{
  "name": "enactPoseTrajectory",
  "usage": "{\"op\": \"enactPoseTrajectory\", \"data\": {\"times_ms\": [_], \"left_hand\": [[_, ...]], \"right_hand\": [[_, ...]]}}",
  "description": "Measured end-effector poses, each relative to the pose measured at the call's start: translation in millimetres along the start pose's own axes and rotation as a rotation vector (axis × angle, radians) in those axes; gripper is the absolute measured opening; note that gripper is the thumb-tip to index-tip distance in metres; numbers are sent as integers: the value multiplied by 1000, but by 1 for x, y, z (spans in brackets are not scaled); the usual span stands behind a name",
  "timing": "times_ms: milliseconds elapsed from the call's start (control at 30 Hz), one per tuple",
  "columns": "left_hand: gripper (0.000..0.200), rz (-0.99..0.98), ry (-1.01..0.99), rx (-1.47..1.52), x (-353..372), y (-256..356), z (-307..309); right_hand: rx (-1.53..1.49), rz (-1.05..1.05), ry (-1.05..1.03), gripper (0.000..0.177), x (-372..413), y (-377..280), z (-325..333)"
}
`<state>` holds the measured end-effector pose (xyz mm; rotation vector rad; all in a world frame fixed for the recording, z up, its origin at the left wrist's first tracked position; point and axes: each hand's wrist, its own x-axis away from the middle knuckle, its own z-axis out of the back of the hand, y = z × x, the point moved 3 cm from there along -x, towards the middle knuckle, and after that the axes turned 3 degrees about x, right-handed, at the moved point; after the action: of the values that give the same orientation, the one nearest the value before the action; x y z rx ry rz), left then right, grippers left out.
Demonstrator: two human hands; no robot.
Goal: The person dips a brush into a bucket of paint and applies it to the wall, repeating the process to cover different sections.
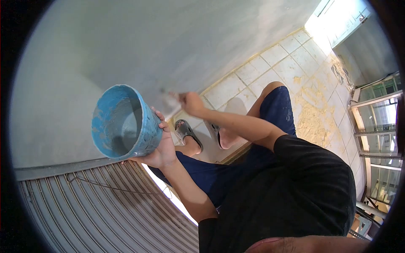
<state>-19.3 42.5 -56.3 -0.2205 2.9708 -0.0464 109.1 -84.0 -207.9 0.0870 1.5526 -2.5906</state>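
My left hand [162, 147] is wrapped round the side of a blue bucket [154, 130], which is tilted with its mouth toward the camera. Wet grey material [126, 122] lies inside it, and grey smears mark its rim and outer wall. To the right of the bucket, my right hand [190, 103] is closed in front of the grey wall [168, 50]. A thin, blurred thing sticks out from its fingers toward the wall; motion blur hides what it is.
Ribbed metal shutter [105, 198] at lower left, with a thin wire across it. Sandaled feet [187, 135] stand on the tiled floor [257, 78] below my hands. Yellowish powder [312, 118] is spread over the tiles. Metal-framed glass panels [379, 126] stand at the right; a bright door [341, 21] is at the upper right.
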Motion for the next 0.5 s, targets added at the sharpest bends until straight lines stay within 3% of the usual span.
{"op": "enactPoseTrajectory", "data": {"times_ms": [200,267,333,433,500], "left_hand": [[110,-25,3,-10,4,-1,-5],[112,-6,-11,2,5,1,-4],[112,-3,-5,5,7,2,-7],[115,4,-9,-21,6,3,-5],[116,1,-24,-55,5,4,-3]], "right_hand": [[200,-158,325,29,-77,95,140],[229,-410,474,28,-81,111,184],[140,-450,661,23,-78,126,210],[134,-503,711,21,-76,117,207],[163,-413,623,19,-80,105,166]]}}
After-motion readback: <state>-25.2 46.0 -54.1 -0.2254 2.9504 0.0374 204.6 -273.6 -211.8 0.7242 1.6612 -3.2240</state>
